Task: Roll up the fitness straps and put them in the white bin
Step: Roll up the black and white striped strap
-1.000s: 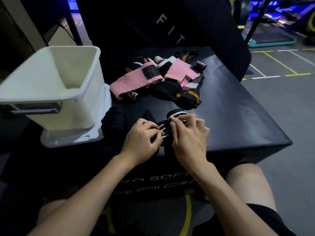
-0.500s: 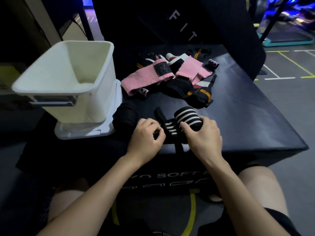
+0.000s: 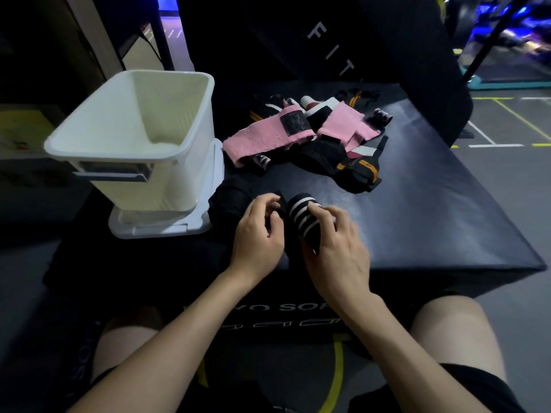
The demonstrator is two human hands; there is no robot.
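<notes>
Black with white stripes, the strap [image 3: 302,222] being rolled sits between both hands near the front edge of a dark padded box [image 3: 432,222]. The right hand [image 3: 337,251] curls around the rolled part, fingers over the top and thumb underneath, so the striped roll shows just above its knuckles. The left hand [image 3: 258,234] is beside it, touching the same strap; its fingers are bent and pinch the black loose end at the roll's left side.

Just left of the left hand lies a dark bundle [image 3: 228,199] on the box; whether it is a finished roll I cannot tell. Farther back on the box is a loose heap of straps [image 3: 310,138]: two pink ones on top, black ones with orange stripes below and behind, and some black and white pieces among them. The heap lies well apart from the hands.

The white bin [image 3: 134,138] stands at the left, upright, resting on a white lid [image 3: 167,226] that sticks out beneath it. The lit part of its floor is bare; the rest is hidden by the near wall. It is near the dark bundle and beside the pink straps.

The person's bare knees show at the bottom, either side of the box's printed front face.
</notes>
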